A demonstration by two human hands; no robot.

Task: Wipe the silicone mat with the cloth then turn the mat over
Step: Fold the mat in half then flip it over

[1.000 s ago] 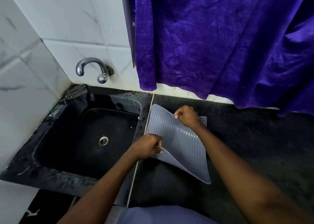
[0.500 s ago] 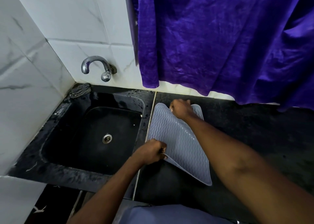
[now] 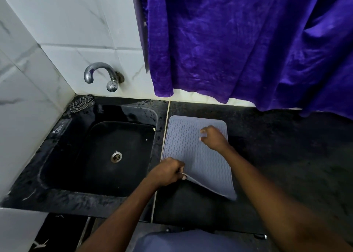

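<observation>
The left hand (image 3: pixel 168 172) pinches the silicone mat's (image 3: pixel 183 142) lifted corner in curled fingers, while beyond them the right hand's (image 3: pixel 213 138) fingers hang loosely curled and empty over the mat.

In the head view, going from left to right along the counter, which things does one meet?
checked cloth → sink drain → silicone mat → black counter

The grey silicone mat (image 3: pixel 183 140) lies ridged side up on the dark surface (image 3: pixel 286 156), just right of the black sink (image 3: pixel 76 200). The left hand (image 3: pixel 168 173) pinches the mat's near left corner and holds it raised off the surface. The right hand (image 3: pixel 214 138) is over the mat's far right part, fingers loosely curled and holding nothing. A checked cloth (image 3: pixel 81 103) sits at the sink's back left corner, below the tap (image 3: pixel 103 73).
</observation>
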